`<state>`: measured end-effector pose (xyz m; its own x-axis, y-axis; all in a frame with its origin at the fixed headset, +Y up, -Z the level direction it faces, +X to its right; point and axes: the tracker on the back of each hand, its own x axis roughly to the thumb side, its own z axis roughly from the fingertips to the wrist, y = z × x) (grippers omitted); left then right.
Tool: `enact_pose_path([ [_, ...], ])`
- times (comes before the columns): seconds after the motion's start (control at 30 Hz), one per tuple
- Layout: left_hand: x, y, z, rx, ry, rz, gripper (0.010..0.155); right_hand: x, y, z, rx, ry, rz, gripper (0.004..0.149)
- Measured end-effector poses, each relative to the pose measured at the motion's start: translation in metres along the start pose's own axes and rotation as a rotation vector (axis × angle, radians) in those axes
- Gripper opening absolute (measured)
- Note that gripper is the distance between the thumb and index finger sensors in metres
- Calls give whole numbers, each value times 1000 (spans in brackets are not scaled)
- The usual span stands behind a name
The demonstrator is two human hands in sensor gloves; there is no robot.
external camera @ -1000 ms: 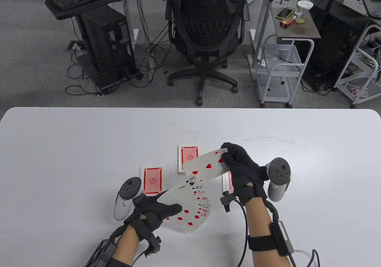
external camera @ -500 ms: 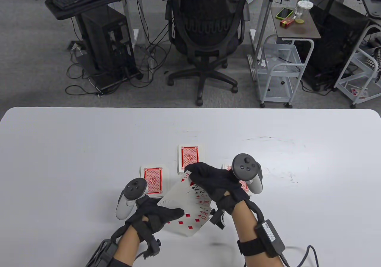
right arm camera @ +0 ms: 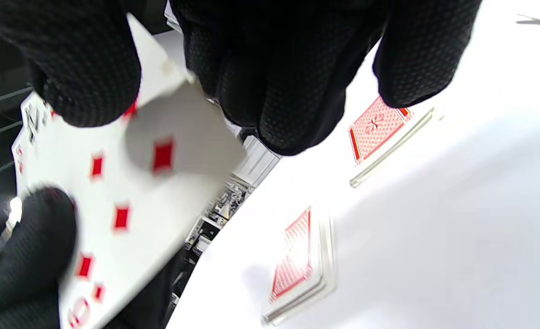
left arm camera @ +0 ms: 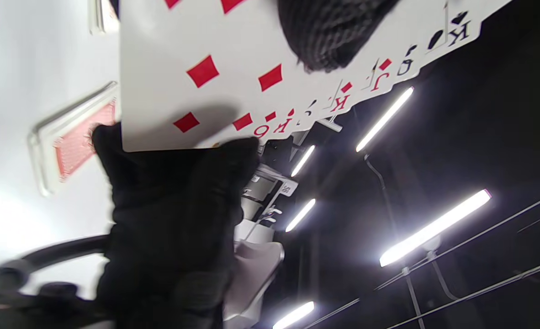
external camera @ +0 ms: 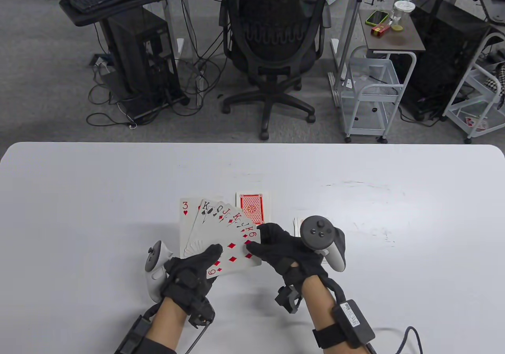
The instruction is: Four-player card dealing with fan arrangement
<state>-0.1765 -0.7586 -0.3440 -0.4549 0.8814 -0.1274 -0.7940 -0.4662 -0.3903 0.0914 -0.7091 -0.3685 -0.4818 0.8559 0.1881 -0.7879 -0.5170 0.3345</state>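
Below the centre of the table view, my left hand (external camera: 189,271) holds the fan of cards (external camera: 221,231) face up, thumb pressed on the front card so the corner indices show. My right hand (external camera: 284,249) pinches the fan's right edge to steady the spread. Two face-down piles (external camera: 252,208) lie on the table (external camera: 98,196) beyond.

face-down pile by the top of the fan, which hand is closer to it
Right. The right hand pinches the fan's right edge just below the face-down pile; its fingertips come close without touching. The left hand holds the fan's bottom, farther below and to the left.
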Motion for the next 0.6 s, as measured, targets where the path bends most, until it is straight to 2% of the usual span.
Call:
enact_pose_path([
  [0.07, 0, -3, -3, 24, -1, 26, 56, 2, 3, 1, -95, 0, -10, 53],
  [0.13, 2, -3, -4, 41, -7, -2, 56, 5, 1, 3, -135, -2, -31, 50],
  [0.27, -1, -3, -7, 11, 6, 19, 56, 1, -3, 3, -147, -6, -71, 49],
  [0.47, -8, 0, -8, -30, -12, 68, 55, -15, -9, -3, -100, -13, -214, 54],
  [0.6, -5, 8, -5, -8, -19, 17, 55, -20, -24, -1, -171, -9, -123, 60],
])
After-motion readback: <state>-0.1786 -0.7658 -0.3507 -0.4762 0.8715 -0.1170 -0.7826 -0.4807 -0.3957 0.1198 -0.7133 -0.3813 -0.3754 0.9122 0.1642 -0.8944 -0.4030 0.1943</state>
